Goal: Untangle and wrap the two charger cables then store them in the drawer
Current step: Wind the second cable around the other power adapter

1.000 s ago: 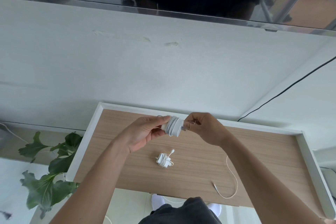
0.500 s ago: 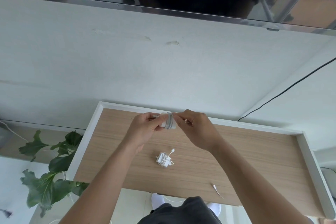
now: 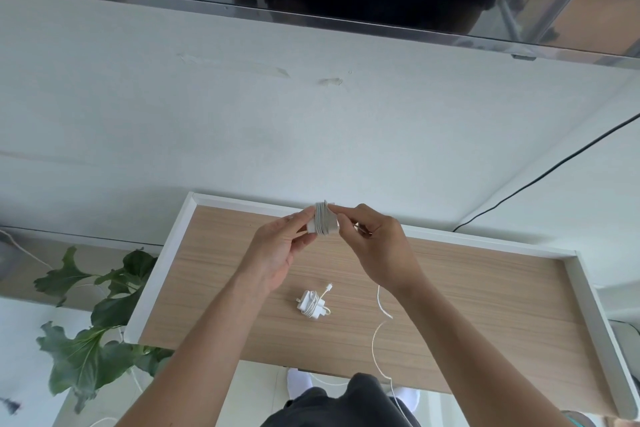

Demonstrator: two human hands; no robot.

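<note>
Above the far edge of the open white-walled, wood-bottomed drawer (image 3: pixel 585 291), the left hand (image 3: pixel 277 253) pinches a white charger block wound with white cable (image 3: pixel 323 218); the right hand (image 3: pixel 374 239) lays a turn with pinched fingertips. The loose white cable tail (image 3: pixel 375 340) hangs near-right. Slack tension could let coils slip. A wrapped white charger bundle (image 3: pixel 313 303) lies in the drawer.

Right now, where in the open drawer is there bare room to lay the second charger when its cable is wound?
The drawer floor is bare on its right side, up to the right wall, and on the left between the left wall and the wrapped charger. The middle is crowded: that charger, and the loose cable tail beside it.
</note>
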